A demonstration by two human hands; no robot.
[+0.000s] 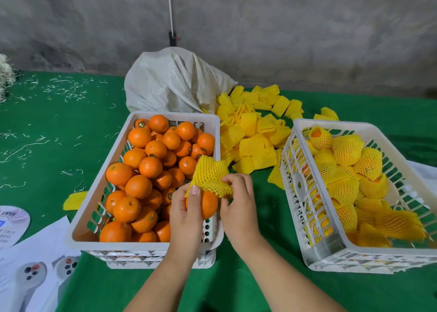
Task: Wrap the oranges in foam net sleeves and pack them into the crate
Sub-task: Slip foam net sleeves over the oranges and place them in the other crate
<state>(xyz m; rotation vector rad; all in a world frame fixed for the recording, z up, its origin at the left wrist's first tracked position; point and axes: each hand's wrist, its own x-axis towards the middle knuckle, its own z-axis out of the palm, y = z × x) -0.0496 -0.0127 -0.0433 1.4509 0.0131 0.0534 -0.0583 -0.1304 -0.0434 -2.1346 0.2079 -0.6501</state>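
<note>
Papers [28, 259] at far left on green cloth [47, 151], scattered with pale shavings. Next, left crate [78, 226], white, filled with bare oranges [142, 170]; one stray yellow sleeve lying just beside its left wall. Left hand [186, 214] over near right corner of this crate, fingers curled round orange [205, 204], thumb pinching lower edge of sleeve [210, 174]. Right hand [238, 203] just right of fruit, fingertips pinching same sleeve at its near right edge. Sleeve mouth spread between both hands, resting on top of orange and rising up and away toward far side; long axis tilted away from viewer, fruit directly below opening. Judged step: drawing net down over orange, both hands equally near. White sack [175, 80] behind crate, against grey concrete wall [283, 28]. Pile of flat sleeves [255, 132] between crates. Right crate [298, 193], well apart from hands, holding wrapped oranges [347, 151], roughly half full by appearance. Likely destination after sleeving: rightward, nearer right hand.
</note>
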